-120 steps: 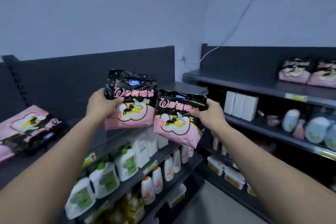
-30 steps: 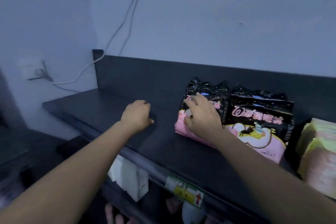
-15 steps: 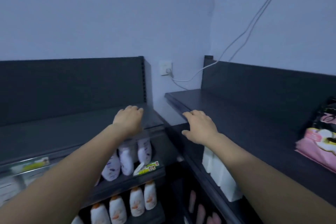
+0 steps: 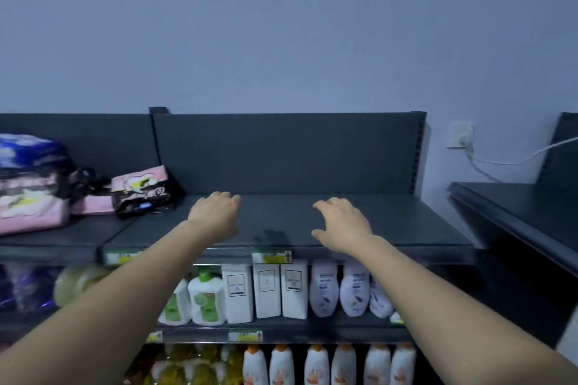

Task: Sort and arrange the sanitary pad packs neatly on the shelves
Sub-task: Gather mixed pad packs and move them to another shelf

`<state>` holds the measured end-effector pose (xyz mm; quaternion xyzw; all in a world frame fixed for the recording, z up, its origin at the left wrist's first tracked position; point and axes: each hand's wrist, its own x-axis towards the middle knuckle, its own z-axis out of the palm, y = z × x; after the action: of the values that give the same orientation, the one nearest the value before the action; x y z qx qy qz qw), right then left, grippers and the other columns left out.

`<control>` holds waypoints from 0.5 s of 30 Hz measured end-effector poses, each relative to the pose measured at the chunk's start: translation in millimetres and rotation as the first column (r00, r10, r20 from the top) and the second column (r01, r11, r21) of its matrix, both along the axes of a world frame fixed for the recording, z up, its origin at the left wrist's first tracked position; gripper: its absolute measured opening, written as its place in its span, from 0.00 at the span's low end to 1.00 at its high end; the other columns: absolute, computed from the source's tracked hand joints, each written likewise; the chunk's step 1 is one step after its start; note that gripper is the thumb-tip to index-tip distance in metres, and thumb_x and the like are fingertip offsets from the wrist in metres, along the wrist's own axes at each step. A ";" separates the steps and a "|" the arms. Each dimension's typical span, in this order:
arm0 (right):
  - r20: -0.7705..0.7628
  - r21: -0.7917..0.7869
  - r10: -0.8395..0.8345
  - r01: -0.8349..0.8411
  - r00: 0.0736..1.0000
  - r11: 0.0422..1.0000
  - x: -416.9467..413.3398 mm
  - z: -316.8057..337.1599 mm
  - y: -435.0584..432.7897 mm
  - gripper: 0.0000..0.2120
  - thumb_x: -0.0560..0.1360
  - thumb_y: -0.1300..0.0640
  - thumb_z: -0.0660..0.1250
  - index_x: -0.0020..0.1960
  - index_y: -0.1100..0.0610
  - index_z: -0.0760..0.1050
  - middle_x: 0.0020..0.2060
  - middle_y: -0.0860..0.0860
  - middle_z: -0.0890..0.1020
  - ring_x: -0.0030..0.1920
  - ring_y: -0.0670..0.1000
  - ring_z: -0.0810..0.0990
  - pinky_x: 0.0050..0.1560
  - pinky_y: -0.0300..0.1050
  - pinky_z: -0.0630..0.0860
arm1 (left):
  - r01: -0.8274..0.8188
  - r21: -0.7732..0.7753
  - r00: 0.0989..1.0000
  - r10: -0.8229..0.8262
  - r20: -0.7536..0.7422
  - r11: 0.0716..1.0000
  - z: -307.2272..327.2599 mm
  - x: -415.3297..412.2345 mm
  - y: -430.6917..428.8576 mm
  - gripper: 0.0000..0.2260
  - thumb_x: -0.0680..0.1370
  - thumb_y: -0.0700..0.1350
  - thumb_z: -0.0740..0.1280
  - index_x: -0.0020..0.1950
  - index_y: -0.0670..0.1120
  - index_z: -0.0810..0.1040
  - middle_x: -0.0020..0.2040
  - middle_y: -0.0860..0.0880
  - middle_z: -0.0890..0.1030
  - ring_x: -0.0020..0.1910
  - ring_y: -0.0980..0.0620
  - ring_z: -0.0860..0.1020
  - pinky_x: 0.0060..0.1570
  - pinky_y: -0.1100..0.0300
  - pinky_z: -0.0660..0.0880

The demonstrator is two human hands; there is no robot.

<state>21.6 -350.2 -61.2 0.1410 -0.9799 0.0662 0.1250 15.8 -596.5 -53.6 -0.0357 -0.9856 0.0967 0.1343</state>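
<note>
Both my hands hover empty over the dark top shelf (image 4: 391, 222). My left hand (image 4: 215, 216) has loosely curled fingers and holds nothing. My right hand (image 4: 341, 225) is spread, fingers relaxed, also empty. At the shelf's left end lies a loose heap of sanitary pad packs: a black-and-pink pack (image 4: 142, 189) lying tilted nearest my left hand, a larger pink pack (image 4: 29, 206) at the far left, and a blue pack (image 4: 28, 150) on top of the heap.
Below, a second shelf carries green-capped bottles (image 4: 205, 297), white boxes (image 4: 266, 287) and pale lilac bottles (image 4: 323, 287). White bottles with orange caps (image 4: 316, 364) stand lower down. Another dark shelf (image 4: 513, 206) runs along the right wall, by a socket and cable (image 4: 461, 137).
My view has swung left from the right-hand shelf, where the two black-and-pink packs were left. Both hands now hang empty over the bare stretch of the left shelf; the heap of packs has come into view.
</note>
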 end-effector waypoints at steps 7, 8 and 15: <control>0.030 -0.011 0.163 -0.162 0.986 0.987 -27.9 1.3 -119.6 0.28 0.77 0.46 0.66 0.73 0.52 0.63 0.68 0.53 0.69 0.69 0.55 0.65 0.63 0.51 0.69 | -0.183 0.020 0.983 0.183 0.022 0.983 -0.1 14.1 -115.8 0.21 0.74 0.50 0.69 0.63 0.45 0.69 0.61 0.45 0.73 0.64 0.44 0.71 0.56 0.51 0.72; 0.033 -0.012 0.185 -0.184 0.982 0.983 -33.0 1.3 -134.7 0.28 0.77 0.46 0.66 0.73 0.52 0.63 0.68 0.53 0.69 0.69 0.55 0.65 0.62 0.51 0.70 | -0.210 0.028 0.978 0.209 0.025 0.977 -1.0 14.2 -129.6 0.21 0.74 0.49 0.69 0.63 0.45 0.70 0.62 0.45 0.73 0.64 0.44 0.71 0.55 0.51 0.72; 0.067 -0.014 0.321 -0.321 0.945 0.947 -82.7 -11.3 -230.5 0.28 0.76 0.46 0.66 0.73 0.52 0.64 0.68 0.53 0.69 0.70 0.55 0.65 0.64 0.52 0.70 | -0.345 0.059 0.936 0.339 0.091 0.937 -22.1 -3.5 -210.1 0.17 0.74 0.47 0.66 0.61 0.44 0.71 0.60 0.46 0.74 0.61 0.45 0.73 0.51 0.53 0.72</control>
<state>-61.1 -580.7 -72.5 0.2962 -0.9474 0.0917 0.0791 12.3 -806.6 -75.8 0.1375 -0.9842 0.0804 0.0773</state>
